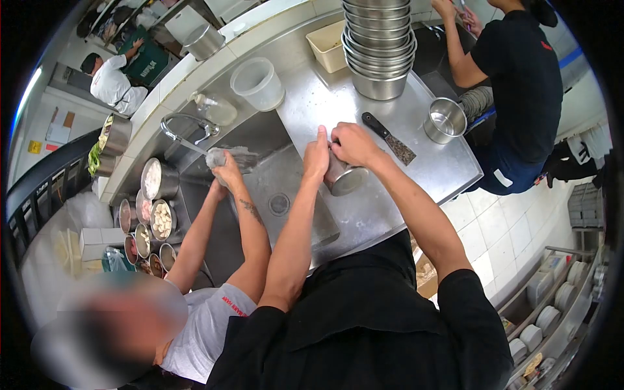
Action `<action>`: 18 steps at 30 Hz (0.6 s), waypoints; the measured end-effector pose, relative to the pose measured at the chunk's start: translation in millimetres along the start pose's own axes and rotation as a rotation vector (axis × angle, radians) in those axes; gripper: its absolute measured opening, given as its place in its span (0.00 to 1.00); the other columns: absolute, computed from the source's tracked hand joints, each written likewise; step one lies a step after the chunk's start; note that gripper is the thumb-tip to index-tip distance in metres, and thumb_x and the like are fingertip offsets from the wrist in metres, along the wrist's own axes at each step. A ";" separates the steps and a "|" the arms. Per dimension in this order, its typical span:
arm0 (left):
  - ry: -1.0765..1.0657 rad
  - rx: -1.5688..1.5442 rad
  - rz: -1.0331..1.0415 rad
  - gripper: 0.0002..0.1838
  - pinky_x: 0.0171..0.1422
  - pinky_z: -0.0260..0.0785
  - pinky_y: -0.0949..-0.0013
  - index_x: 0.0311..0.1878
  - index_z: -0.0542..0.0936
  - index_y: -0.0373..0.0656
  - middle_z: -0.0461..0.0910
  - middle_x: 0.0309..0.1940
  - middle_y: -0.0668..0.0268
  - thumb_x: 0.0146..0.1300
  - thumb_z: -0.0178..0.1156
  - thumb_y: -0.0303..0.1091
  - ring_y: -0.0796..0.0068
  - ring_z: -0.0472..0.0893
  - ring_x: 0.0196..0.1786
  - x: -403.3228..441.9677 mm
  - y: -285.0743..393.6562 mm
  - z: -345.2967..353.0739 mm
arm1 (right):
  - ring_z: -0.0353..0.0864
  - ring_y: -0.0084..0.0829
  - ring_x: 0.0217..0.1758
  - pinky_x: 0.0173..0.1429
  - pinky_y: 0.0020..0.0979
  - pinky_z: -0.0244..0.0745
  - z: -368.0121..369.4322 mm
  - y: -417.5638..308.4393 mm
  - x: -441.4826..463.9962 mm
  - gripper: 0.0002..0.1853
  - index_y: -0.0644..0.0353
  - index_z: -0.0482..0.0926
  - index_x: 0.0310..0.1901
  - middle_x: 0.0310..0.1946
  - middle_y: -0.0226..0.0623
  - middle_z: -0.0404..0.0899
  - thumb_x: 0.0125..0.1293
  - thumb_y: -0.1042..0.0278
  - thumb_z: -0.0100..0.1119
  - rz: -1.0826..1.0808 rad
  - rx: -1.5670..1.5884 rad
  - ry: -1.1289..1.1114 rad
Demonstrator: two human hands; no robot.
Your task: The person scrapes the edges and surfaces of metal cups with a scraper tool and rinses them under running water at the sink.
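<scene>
A small steel container [342, 180] is tilted over the metal counter, between my two hands. My left hand [316, 157] is closed at its left side, thumb pointing up. My right hand [354, 144] curls over its far end, fingers bent; whatever else these fingers may hold is hidden. Just right of my right hand lies a scraper [390, 138] with a black handle and a stained blade. Farther right stands a steel saucepan [446, 120]. Behind the scraper rises a tall stack of steel pots [379, 65].
A co-worker's hands [227, 170] hold something greyish under the running tap [185, 127] at the sink [260, 201]. Beyond are a clear plastic tub [258, 84] and a cream bin [327, 45]. Food containers [162, 220] line the left. Another person [520, 84] stands right.
</scene>
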State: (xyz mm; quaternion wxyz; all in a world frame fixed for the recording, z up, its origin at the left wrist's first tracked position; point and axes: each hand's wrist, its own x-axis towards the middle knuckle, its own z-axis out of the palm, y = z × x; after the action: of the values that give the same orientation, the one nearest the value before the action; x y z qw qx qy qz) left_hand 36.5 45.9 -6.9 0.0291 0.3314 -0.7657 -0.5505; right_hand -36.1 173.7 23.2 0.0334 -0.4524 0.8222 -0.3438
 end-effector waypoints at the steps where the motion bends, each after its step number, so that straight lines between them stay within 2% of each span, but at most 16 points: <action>1: 0.002 -0.002 0.000 0.43 0.44 0.68 0.61 0.36 0.84 0.31 0.82 0.31 0.57 0.72 0.36 0.66 0.65 0.78 0.36 -2.4 3.6 2.7 | 0.79 0.51 0.44 0.50 0.45 0.74 -1.8 0.8 1.2 0.08 0.64 0.82 0.32 0.36 0.50 0.80 0.54 0.68 0.61 -0.003 0.000 -0.001; 3: 0.152 0.203 0.050 0.43 0.54 0.68 0.53 0.34 0.83 0.30 0.83 0.35 0.42 0.71 0.37 0.66 0.46 0.81 0.43 -11.0 5.2 5.0 | 0.78 0.50 0.45 0.51 0.44 0.73 -5.0 7.4 -1.0 0.09 0.63 0.82 0.33 0.36 0.48 0.80 0.55 0.67 0.61 0.056 0.119 -0.053; 4: 0.164 0.199 0.038 0.41 0.54 0.68 0.51 0.36 0.83 0.29 0.83 0.37 0.42 0.71 0.37 0.64 0.46 0.81 0.46 -15.0 6.1 5.6 | 0.78 0.47 0.41 0.48 0.41 0.72 -4.9 14.5 -1.9 0.08 0.64 0.81 0.33 0.35 0.45 0.80 0.57 0.68 0.62 -0.015 0.170 -0.040; 8: 0.080 0.085 0.010 0.41 0.54 0.68 0.51 0.37 0.84 0.30 0.83 0.37 0.42 0.71 0.38 0.64 0.45 0.81 0.46 -13.4 -4.9 2.0 | 0.78 0.43 0.41 0.48 0.39 0.72 -9.2 19.7 -10.8 0.08 0.64 0.80 0.36 0.35 0.44 0.80 0.58 0.70 0.65 -0.027 0.327 -0.139; 11: 0.015 0.026 0.021 0.40 0.53 0.68 0.53 0.35 0.83 0.30 0.83 0.35 0.44 0.71 0.39 0.63 0.46 0.81 0.43 -10.4 -19.6 -1.0 | 0.78 0.49 0.45 0.52 0.43 0.72 -12.2 23.0 -26.5 0.11 0.65 0.81 0.38 0.38 0.48 0.80 0.59 0.65 0.63 0.083 0.446 -0.152; 14: -0.045 0.019 0.025 0.40 0.52 0.68 0.53 0.33 0.83 0.30 0.82 0.32 0.43 0.70 0.39 0.63 0.46 0.81 0.41 -23.4 -17.1 -1.7 | 0.78 0.50 0.44 0.51 0.44 0.72 -15.3 30.2 -42.2 0.12 0.65 0.81 0.38 0.38 0.50 0.79 0.61 0.64 0.61 0.033 0.318 -0.226; 16: -0.062 0.206 0.096 0.39 0.51 0.68 0.50 0.32 0.82 0.30 0.81 0.31 0.39 0.70 0.40 0.62 0.42 0.81 0.41 -31.6 -5.4 -0.2 | 0.78 0.50 0.44 0.51 0.44 0.72 -14.8 18.9 -41.6 0.12 0.65 0.81 0.38 0.37 0.49 0.79 0.62 0.63 0.61 0.025 0.274 -0.225; 17: -0.064 0.203 0.091 0.39 0.51 0.68 0.50 0.32 0.82 0.30 0.81 0.31 0.39 0.70 0.40 0.62 0.42 0.81 0.41 -30.0 -4.0 2.9 | 0.78 0.51 0.44 0.50 0.45 0.71 -15.7 14.4 -41.0 0.12 0.65 0.82 0.38 0.36 0.49 0.79 0.63 0.63 0.60 0.016 0.228 -0.220; 18: -0.053 0.266 0.161 0.39 0.46 0.68 0.53 0.32 0.82 0.30 0.80 0.28 0.43 0.70 0.41 0.63 0.49 0.81 0.36 -26.4 -5.0 6.5 | 0.78 0.51 0.44 0.50 0.45 0.71 -17.4 13.8 -39.2 0.12 0.65 0.82 0.38 0.36 0.49 0.79 0.63 0.63 0.60 0.019 0.229 -0.228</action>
State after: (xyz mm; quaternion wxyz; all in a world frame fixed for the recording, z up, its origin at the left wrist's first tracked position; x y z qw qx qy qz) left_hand 56.8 64.6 -5.3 0.0086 0.2552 -0.8565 -0.4485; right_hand -29.3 217.9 18.1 0.1811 -0.4738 0.7727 -0.3816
